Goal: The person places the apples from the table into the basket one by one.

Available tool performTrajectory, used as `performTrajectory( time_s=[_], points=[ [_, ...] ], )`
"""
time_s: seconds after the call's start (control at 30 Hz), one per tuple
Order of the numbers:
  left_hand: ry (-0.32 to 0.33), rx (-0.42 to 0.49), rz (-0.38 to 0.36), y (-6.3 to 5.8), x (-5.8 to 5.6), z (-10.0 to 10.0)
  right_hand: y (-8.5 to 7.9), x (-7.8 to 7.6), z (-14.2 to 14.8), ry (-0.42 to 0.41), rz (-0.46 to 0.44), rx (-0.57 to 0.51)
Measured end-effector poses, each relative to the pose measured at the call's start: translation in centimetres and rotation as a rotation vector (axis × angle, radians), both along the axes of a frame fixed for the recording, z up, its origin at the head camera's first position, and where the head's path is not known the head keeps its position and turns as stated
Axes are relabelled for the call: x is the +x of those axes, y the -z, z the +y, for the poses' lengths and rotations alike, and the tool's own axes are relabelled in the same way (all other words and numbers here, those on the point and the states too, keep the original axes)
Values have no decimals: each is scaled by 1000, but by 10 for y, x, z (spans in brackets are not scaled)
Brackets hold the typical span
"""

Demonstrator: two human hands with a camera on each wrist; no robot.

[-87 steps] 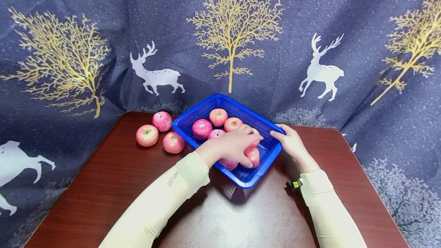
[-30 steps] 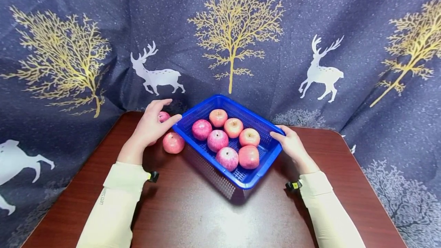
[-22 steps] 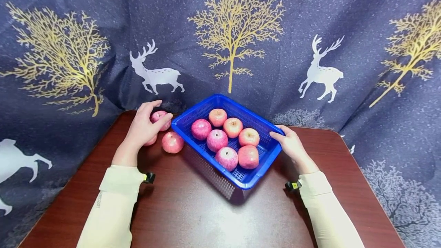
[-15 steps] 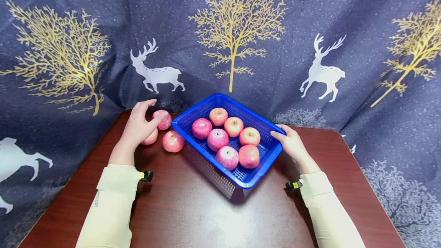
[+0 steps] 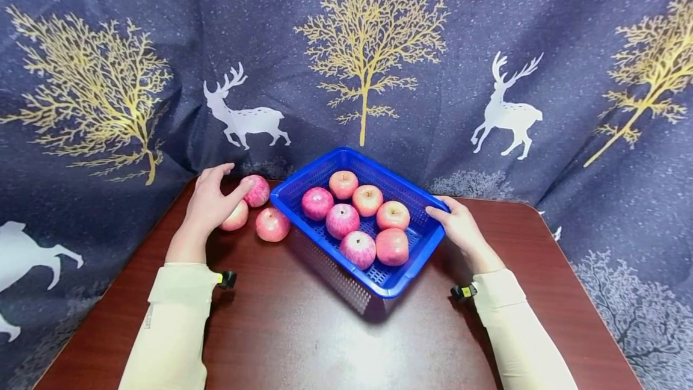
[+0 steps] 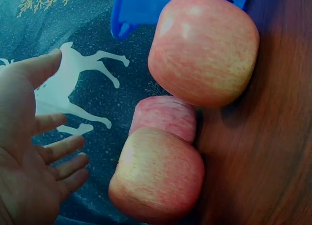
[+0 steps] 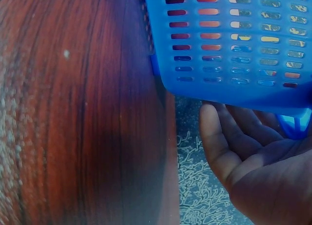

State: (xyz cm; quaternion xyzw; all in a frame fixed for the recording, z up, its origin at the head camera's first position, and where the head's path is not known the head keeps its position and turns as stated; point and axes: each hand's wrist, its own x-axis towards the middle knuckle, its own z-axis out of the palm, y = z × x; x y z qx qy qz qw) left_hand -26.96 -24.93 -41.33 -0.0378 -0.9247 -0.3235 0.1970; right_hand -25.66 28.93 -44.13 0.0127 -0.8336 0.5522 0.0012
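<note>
My left hand [image 5: 208,206] hovers by the left apples with fingers apart, holding nothing. Its thumb and palm partly cover a yellow-red apple [image 5: 236,218] in the head view. A pink striped apple [image 5: 257,191] lies just past the thumb, and a red apple [image 5: 272,225] sits nearer the basket. In the left wrist view, the spread fingers are to the left of these apples, a gap away from the nearest apple [image 6: 158,178]. My right hand [image 5: 462,230] grips the right corner of a blue plastic basket [image 5: 403,284], thumb over the rim. Several red and pink apples [image 5: 342,220] rest inside it.
The basket stands on a dark brown wooden table [image 5: 303,342], its far corner close to a dark blue cloth [image 5: 411,119] printed with deer and trees. Black wrist cameras [image 5: 227,280] hang at both cuffs.
My left hand has left the apples in the basket, crossed to the left over the loose apples and shifted farther left and down. My right hand keeps its grip; the basket stays put.
</note>
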Motion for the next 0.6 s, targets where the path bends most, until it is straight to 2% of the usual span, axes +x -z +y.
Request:
performTrajectory(
  time_s=[0.27, 0.47, 0.6],
  points=[
    [-46, -90, -72, 8, -3, -4, 3, -2, 2, 0, -5, 15],
    [-30, -112, -158, 14, -4, -6, 3, -2, 2, 6, 6, 31],
    [-9, -123, -189, 19, -5, -7, 3, -2, 1, 7, 16, 34]
  ],
)
